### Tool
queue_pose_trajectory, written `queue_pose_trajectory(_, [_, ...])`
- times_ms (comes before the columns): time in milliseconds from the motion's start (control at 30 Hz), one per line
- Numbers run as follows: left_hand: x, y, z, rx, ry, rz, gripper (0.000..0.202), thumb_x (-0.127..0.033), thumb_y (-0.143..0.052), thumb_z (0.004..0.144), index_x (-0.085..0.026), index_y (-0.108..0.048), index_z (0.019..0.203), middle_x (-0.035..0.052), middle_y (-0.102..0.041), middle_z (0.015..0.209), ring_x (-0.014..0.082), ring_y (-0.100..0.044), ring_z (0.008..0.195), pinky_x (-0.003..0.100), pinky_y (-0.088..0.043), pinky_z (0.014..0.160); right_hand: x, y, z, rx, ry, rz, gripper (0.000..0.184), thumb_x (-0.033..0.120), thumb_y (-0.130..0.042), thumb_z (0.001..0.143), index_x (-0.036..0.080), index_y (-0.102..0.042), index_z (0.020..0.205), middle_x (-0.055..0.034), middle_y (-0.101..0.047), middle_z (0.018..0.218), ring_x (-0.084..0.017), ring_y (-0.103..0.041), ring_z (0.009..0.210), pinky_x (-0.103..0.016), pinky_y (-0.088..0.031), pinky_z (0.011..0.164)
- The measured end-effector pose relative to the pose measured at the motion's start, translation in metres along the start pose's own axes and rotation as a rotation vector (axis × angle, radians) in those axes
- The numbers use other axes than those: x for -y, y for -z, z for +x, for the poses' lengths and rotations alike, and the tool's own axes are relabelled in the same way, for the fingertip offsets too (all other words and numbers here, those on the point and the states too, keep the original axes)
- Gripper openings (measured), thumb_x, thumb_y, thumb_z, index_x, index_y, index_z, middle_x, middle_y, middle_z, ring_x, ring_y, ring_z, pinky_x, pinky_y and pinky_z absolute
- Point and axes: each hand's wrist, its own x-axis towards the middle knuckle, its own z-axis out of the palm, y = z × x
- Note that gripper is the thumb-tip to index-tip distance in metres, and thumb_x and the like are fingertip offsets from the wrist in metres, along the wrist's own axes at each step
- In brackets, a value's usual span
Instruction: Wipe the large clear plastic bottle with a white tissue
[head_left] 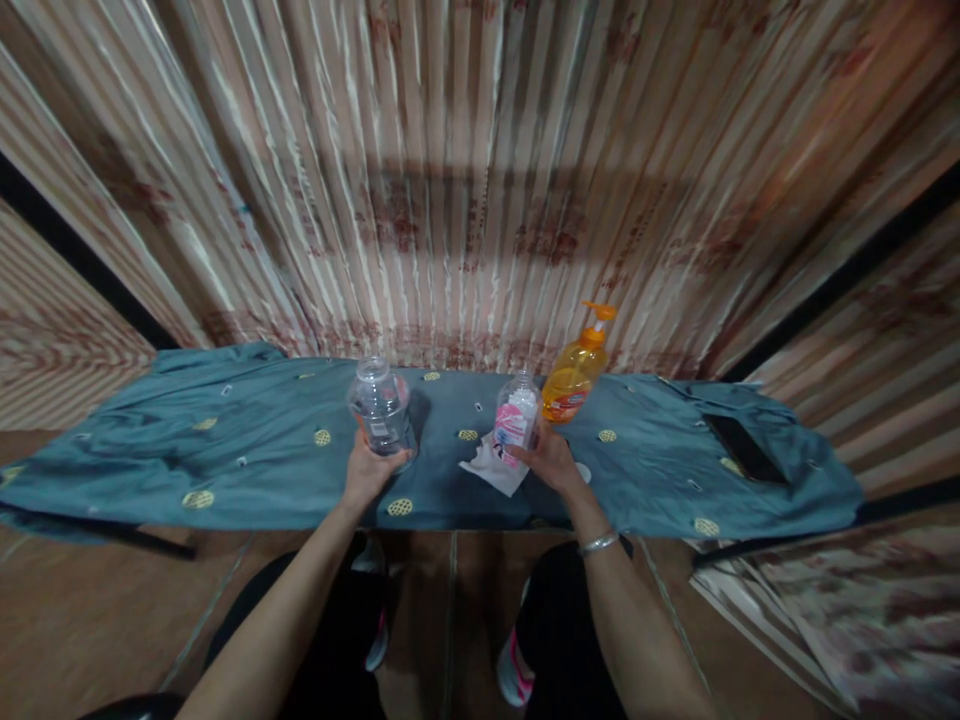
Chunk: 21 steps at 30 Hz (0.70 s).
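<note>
My left hand (373, 472) is wrapped round the lower part of a clear plastic bottle (381, 405), which stands upright and has no cap on its neck. To the right, my right hand (551, 455) grips a smaller clear bottle (516, 415) with a pink and white label; its top is uncapped too. Under and beside that bottle lies a crumpled white tissue (491, 472). Just behind my right hand stands an orange pump bottle (576, 375), partly filled with amber liquid. A small white round piece (583, 472), partly hidden, shows by my right wrist.
A blue patterned cloth (247, 440) covers the narrow table. Towards its right end lies a dark phone (745, 448). Pleated curtains (465, 200) hang close behind, with black slanted poles (847, 275) at both sides. My legs are below the front edge.
</note>
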Motion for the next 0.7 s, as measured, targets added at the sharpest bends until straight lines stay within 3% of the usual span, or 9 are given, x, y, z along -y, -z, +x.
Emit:
queue_pose_trajectory(233, [-0.008, 0.002, 0.005, 0.050, 0.043, 0.066, 0.048, -0.042, -0.080, 0.109, -0.020, -0.070, 0.151, 0.0151, -0.073, 0.151, 0.0322, -0.077, 0.126, 0.056, -0.069, 0.105, 0.002, -0.004, 0.000, -0.002, -0.044, 0.041, 0.050, 0.051, -0.098, 0.074, 0.030, -0.067, 0.107, -0.0007, -0.083, 0.091, -0.032, -0.083, 0.090, -0.049, -0.067, 0.091])
queue_pose_trajectory(333, [-0.015, 0.007, 0.001, 0.063, 0.035, 0.068, 0.045, -0.041, -0.081, 0.108, -0.019, -0.072, 0.145, 0.0140, -0.076, 0.144, 0.0307, -0.078, 0.121, 0.054, -0.069, 0.103, 0.001, -0.006, -0.002, -0.006, -0.056, 0.047, 0.051, 0.056, -0.098, 0.071, 0.030, -0.066, 0.101, -0.0007, -0.080, 0.086, -0.032, -0.080, 0.086, -0.049, -0.067, 0.088])
queue_pose_trajectory(367, [-0.018, 0.008, -0.002, 0.064, 0.026, 0.065, 0.043, -0.039, -0.086, 0.103, -0.018, -0.074, 0.138, 0.0121, -0.080, 0.134, 0.0299, -0.080, 0.116, 0.054, -0.068, 0.103, 0.001, -0.005, -0.002, -0.007, -0.057, 0.049, 0.051, 0.057, -0.099, 0.070, 0.031, -0.066, 0.099, -0.0012, -0.080, 0.085, -0.032, -0.080, 0.085, -0.049, -0.067, 0.085])
queue_pose_trajectory(467, [-0.028, 0.013, -0.013, 0.057, -0.010, 0.041, 0.067, -0.033, -0.108, 0.061, -0.022, -0.071, 0.115, 0.0061, -0.085, 0.104, 0.0400, -0.084, 0.108, 0.052, -0.067, 0.101, 0.002, 0.000, -0.005, -0.005, -0.067, 0.054, 0.054, 0.057, -0.103, 0.066, 0.032, -0.065, 0.095, -0.0027, -0.081, 0.085, -0.033, -0.078, 0.083, -0.048, -0.067, 0.081])
queue_pose_trajectory(533, [-0.035, 0.015, -0.023, 0.070, -0.034, 0.017, 0.069, -0.034, -0.105, 0.053, -0.025, -0.069, 0.111, 0.0062, -0.087, 0.102, 0.0418, -0.085, 0.105, 0.051, -0.067, 0.099, 0.004, 0.004, -0.006, 0.009, -0.088, 0.060, 0.056, 0.057, -0.103, 0.064, 0.031, -0.066, 0.097, -0.0030, -0.083, 0.089, -0.033, -0.079, 0.085, -0.048, -0.067, 0.083])
queue_pose_trajectory(700, [-0.050, 0.014, -0.046, 0.128, -0.059, -0.016, 0.069, -0.043, -0.097, 0.050, -0.027, -0.066, 0.110, 0.0065, -0.088, 0.100, 0.0391, -0.085, 0.099, 0.050, -0.065, 0.094, 0.008, 0.007, -0.007, 0.033, -0.117, 0.152, 0.059, 0.049, -0.101, 0.070, 0.026, -0.071, 0.116, -0.0044, -0.089, 0.107, -0.032, -0.084, 0.101, -0.049, -0.067, 0.097])
